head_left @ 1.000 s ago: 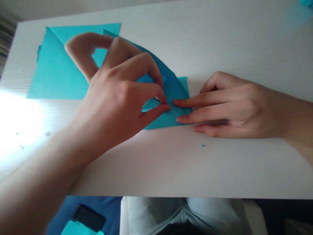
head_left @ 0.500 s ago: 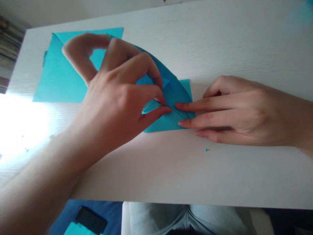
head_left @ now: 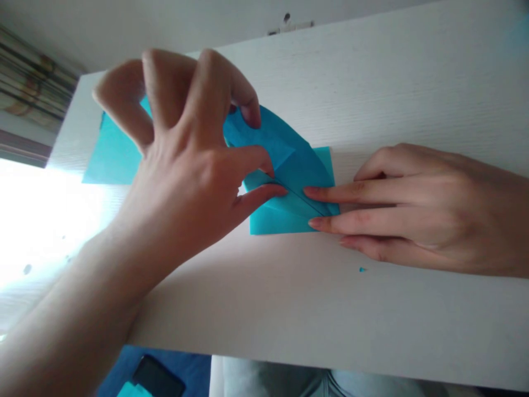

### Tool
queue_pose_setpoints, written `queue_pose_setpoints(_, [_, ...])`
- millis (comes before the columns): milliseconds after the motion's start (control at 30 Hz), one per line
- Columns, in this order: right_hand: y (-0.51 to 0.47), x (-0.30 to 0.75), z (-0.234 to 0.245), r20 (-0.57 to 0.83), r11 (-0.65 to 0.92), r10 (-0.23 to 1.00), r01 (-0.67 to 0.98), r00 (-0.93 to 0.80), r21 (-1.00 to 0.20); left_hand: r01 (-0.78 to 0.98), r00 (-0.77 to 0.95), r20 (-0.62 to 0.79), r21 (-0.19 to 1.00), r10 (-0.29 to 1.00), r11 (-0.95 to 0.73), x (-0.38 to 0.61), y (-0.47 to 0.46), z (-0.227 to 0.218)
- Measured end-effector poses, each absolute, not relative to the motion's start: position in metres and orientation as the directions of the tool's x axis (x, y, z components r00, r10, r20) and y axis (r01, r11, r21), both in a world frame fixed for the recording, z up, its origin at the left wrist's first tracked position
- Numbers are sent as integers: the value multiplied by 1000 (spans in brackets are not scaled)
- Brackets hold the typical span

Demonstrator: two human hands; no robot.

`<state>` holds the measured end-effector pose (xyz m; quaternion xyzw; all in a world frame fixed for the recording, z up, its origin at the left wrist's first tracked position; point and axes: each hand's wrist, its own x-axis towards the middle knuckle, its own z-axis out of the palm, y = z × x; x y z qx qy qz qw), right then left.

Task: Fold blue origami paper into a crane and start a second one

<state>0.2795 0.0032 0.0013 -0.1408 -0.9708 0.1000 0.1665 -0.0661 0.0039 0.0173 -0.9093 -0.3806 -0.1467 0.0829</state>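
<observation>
A folded teal paper (head_left: 295,171) lies on the white table (head_left: 372,88), its upper flap bowed up off the surface. My left hand (head_left: 185,165) arches over it, thumb and forefinger pinched on a fold of the flap, the other fingers curled above. My right hand (head_left: 413,204) lies flat at the paper's right edge, fingers stretched out and pressed on its crease.
A second flat teal sheet (head_left: 109,157) lies at the far left, partly behind my left hand. A tiny teal scrap (head_left: 362,269) sits near the table's front. Below the front edge are my lap, a dark phone (head_left: 159,377) and blue fabric. Strong glare covers the left.
The view has shifted, so everything sits lower and further right. My left hand's curled fingers have risen and closed together over the flap. My right hand stays pressed on the crease.
</observation>
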Motion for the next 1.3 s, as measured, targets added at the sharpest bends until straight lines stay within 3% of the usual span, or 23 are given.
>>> queue_pose_setpoints(167, [2, 277, 2, 291, 956, 281, 239, -915, -172, 708, 687, 301, -73, 662, -702, -64, 2, 16])
queue_pose_setpoints(333, [0, 277, 2, 298, 951, 298, 256, -907, -173, 760, 612, 420, -80, 670, -645, -56, -5, 1])
queue_pose_setpoints(600, [-1, 275, 6, 293, 963, 264, 236, -919, -128, 748, 619, 441, -79, 650, -659, -54, -4, -2])
queue_pose_setpoints(900, [-4, 274, 6, 286, 960, 281, 271, -916, -75, 752, 622, 400, -66, 673, -656, -55, -5, 2])
queue_pose_setpoints(1067, [-4, 274, 7, 262, 973, 227, 231, -938, -17, 759, 626, 358, -77, 693, -646, -57, -2, 1])
queue_pose_setpoints(1300, [-7, 277, 7, 244, 956, 292, 287, -925, -57, 762, 607, 439, -83, 663, -642, -54, -4, -5])
